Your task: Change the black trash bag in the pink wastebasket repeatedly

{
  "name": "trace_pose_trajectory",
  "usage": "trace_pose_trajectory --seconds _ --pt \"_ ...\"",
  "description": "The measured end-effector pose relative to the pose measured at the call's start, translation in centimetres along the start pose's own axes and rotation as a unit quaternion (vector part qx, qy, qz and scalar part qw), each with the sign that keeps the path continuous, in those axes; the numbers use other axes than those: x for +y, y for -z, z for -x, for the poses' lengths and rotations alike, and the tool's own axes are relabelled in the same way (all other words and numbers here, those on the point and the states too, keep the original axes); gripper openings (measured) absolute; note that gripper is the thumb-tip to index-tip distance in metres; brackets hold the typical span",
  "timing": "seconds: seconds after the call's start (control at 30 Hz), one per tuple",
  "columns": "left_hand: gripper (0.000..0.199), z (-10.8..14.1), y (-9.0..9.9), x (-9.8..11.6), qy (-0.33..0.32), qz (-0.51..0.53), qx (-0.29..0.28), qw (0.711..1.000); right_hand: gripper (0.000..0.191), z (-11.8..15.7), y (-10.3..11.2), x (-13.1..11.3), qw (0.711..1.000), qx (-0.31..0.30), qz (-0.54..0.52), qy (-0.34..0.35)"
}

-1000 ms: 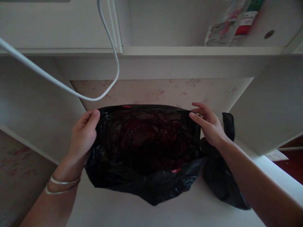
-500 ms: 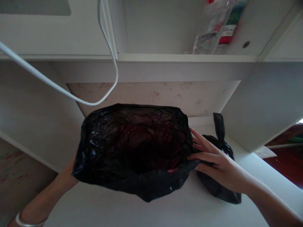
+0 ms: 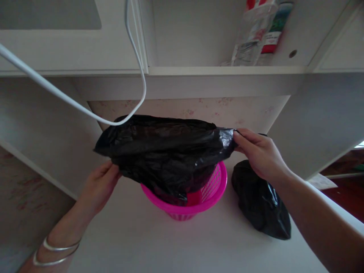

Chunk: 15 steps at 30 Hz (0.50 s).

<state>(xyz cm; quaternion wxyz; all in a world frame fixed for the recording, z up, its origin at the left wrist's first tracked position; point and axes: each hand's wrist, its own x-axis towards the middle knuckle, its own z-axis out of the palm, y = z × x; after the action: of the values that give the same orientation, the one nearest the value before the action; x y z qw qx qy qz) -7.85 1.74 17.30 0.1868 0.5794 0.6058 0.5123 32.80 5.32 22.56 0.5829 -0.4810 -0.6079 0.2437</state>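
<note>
With the fingers of the left hand (image 3: 98, 187) and right hand (image 3: 261, 155) pinching the black bag (image 3: 167, 155) over the pink basket (image 3: 196, 208), even, gentle tension should best spread its mouth.

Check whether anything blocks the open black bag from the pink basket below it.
Nothing visible does: the open black bag, held by the left hand and right hand, dips into the pink basket. A second black bag lies to the right.
</note>
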Motion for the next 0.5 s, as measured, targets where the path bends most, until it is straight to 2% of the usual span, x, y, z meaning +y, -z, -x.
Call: trace_pose_trajectory --seconds 0.07,0.13,0.2,0.27,0.33,0.4,0.5 --pt "0.029 -0.1 -0.5 0.8 0.062 0.154 -0.006 0.986 0.033 -1.3 -0.5 -0.1 0.996 0.04 -0.055 -0.064" --pt "0.02 0.4 -0.7 1.5 0.109 0.237 0.013 0.965 0.03 -2.7 -0.6 -0.2 0.984 0.067 -0.121 -0.108" --pt "0.018 1.6 -0.9 2.4 0.089 0.179 0.021 0.98 0.023 -4.0 -0.6 -0.4 0.971 0.089 -0.189 -0.119" --pt "0.021 3.5 -1.1 3.4 0.006 0.049 -0.033 0.998 0.016 -4.9 -0.6 -0.4 0.955 0.114 -0.247 -0.117" --pt "0.026 5.3 -1.7 4.7 -0.099 -0.07 -0.113 0.986 0.012 -5.4 -0.9 -0.6 0.937 0.129 -0.3 -0.124" --pt "0.034 6.3 -2.8 6.1 -0.171 -0.136 -0.135 0.966 0.012 -5.2 -1.6 -1.3 0.924 0.117 -0.344 -0.122" --pt "0.073 5.7 -4.9 7.9 -0.171 -0.194 -0.136 0.956 0.012 -4.1 -2.8 -3.4 0.917 0.043 -0.384 -0.1"
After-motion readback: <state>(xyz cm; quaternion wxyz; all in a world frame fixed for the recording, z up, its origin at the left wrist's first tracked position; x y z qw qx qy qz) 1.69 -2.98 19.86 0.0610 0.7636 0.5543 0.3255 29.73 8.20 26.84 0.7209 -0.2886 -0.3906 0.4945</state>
